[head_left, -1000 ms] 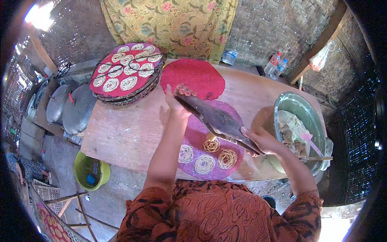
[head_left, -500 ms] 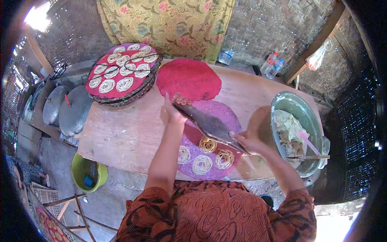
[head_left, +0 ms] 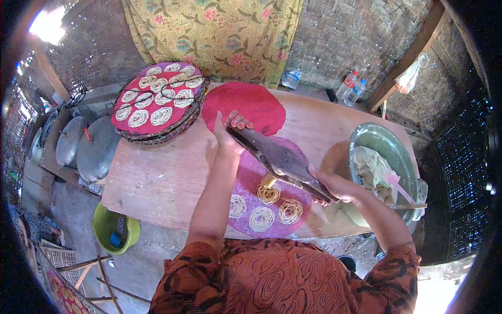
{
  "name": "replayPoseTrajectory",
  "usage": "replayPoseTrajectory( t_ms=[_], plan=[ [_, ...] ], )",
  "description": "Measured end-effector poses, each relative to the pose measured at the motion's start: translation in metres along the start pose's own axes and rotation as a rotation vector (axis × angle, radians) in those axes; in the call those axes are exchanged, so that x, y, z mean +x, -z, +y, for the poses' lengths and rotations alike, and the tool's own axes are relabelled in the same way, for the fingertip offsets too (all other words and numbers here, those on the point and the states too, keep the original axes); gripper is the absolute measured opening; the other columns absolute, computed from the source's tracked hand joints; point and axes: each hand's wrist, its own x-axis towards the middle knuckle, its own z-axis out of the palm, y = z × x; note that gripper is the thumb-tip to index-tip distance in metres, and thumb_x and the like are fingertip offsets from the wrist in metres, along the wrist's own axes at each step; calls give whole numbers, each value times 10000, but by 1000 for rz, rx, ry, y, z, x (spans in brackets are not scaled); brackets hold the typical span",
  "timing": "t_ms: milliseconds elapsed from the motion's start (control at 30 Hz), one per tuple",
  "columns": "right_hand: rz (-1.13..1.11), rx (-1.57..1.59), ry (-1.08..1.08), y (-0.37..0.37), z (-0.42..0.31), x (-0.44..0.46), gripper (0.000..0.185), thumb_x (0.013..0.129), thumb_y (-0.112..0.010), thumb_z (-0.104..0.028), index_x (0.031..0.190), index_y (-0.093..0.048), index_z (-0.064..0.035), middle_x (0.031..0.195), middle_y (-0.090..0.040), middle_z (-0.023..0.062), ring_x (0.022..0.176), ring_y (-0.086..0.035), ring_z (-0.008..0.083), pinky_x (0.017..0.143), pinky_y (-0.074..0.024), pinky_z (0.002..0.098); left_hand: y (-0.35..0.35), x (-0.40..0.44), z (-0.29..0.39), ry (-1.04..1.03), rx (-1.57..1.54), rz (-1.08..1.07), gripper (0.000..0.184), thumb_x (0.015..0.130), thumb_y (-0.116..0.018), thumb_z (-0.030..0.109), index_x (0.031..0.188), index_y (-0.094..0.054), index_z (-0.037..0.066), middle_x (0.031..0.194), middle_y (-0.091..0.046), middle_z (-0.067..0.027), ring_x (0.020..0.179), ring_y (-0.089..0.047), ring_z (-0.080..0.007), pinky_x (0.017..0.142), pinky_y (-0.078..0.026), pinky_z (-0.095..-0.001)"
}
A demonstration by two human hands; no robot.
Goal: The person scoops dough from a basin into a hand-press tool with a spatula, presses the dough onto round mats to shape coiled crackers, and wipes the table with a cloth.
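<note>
My left hand (head_left: 231,132) grips the upper left end of a dark wooden hand press (head_left: 277,159), while my right hand (head_left: 337,187) is wrapped around its lower right end. From the middle of the press a short yellowish tube (head_left: 268,180) points down at a yellowish coil of dough strands (head_left: 268,194). Beside that lie another yellowish coil (head_left: 289,211) and two white coils (head_left: 261,219), all on a round purple mesh mat (head_left: 295,149). Part of the mat is hidden behind the press and my left forearm.
At the back left, stacked round trays (head_left: 157,137) carry many white coils on a red mat. A bare red mat (head_left: 246,104) lies behind the purple one. On the right stands a tub (head_left: 357,141) with pale dough (head_left: 372,167), a pink scoop (head_left: 400,189) and a stick (head_left: 408,206).
Both hands have tilted the press, so its side and the tube beneath show more. My right hand has shifted slightly to the right. The coils lie as before.
</note>
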Motion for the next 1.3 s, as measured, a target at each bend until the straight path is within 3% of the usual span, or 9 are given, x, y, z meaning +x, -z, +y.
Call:
replayPoseTrajectory(
  t_ms=[100, 233, 267, 500, 733, 800, 1033, 1233, 1300],
  plan=[
    [-114, 41, -68, -6, 7, 32, 732, 892, -291, -716, 943, -598, -54, 696, -587, 48, 555, -546, 127, 491, -443, 269, 19, 0, 16, -20, -5, 113, 443, 925, -374, 547, 731, -446, 155, 543, -375, 41, 533, -427, -136, 618, -390, -336],
    [57, -74, 133, -43, 1, 57, 773, 879, -297, -731, 958, -609, -28, 622, -563, 40, 509, -519, 124, 461, -430, 278, 48, -13, 45, -65, 4, 38, 432, 926, -385, 541, 733, -442, 159, 546, -372, 48, 514, -415, -118, 583, -384, -306],
    [-17, -114, 111, -42, -9, 49, 786, 888, -286, -723, 977, -617, -16, 620, -552, 39, 516, -519, 120, 475, -441, 278, 55, -18, 47, -85, 41, 30, 415, 936, -401, 515, 722, -453, 164, 553, -403, 56, 517, -440, -115, 602, -415, -316],
    [121, -343, 206, -40, -44, 55, 754, 897, -306, -698, 889, -636, -20, 565, -512, 30, 477, -519, 143, 438, -435, 313, 20, -26, 70, -233, 92, 64, 426, 948, -398, 492, 645, -419, 194, 490, -385, 82, 438, -414, -93, 537, -402, -272],
    [26, -372, 91, -32, -60, 18, 758, 906, -305, -687, 768, -615, -9, 536, -497, 29, 476, -517, 145, 452, -421, 325, 0, -39, 59, -263, 44, 68, 438, 960, -370, 495, 642, -401, 195, 478, -375, 89, 422, -399, -88, 521, -390, -267],
    [172, -406, 113, -30, -63, 15, 746, 910, -316, -676, 732, -604, -11, 523, -488, 28, 470, -507, 147, 454, -413, 328, -1, -38, 50, -284, -20, 81, 443, 972, -343, 480, 643, -405, 191, 475, -376, 85, 421, -401, -95, 511, -389, -275],
    [187, -314, 271, -48, -52, 41, 706, 905, -371, -660, 739, -604, -15, 528, -482, 27, 459, -483, 143, 417, -381, 311, -5, -33, 80, -232, 59, -4, 439, 954, -339, 480, 632, -395, 186, 455, -345, 80, 418, -389, -93, 501, -387, -274],
    [90, -326, 130, -35, -49, 33, 699, 897, -392, -663, 747, -614, -18, 526, -484, 31, 449, -485, 149, 412, -381, 321, 19, -50, 55, -282, 0, 195, 402, 934, -377, 454, 636, -420, 186, 465, -383, 84, 411, -404, -93, 493, -393, -263],
    [184, -406, 122, -34, -50, 36, 707, 895, -393, -664, 812, -644, -8, 549, -523, 54, 483, -526, 171, 467, -431, 345, 41, -42, 50, -281, -23, 217, 390, 926, -396, 453, 640, -423, 190, 465, -376, 86, 409, -406, -94, 494, -392, -266]
  ],
)
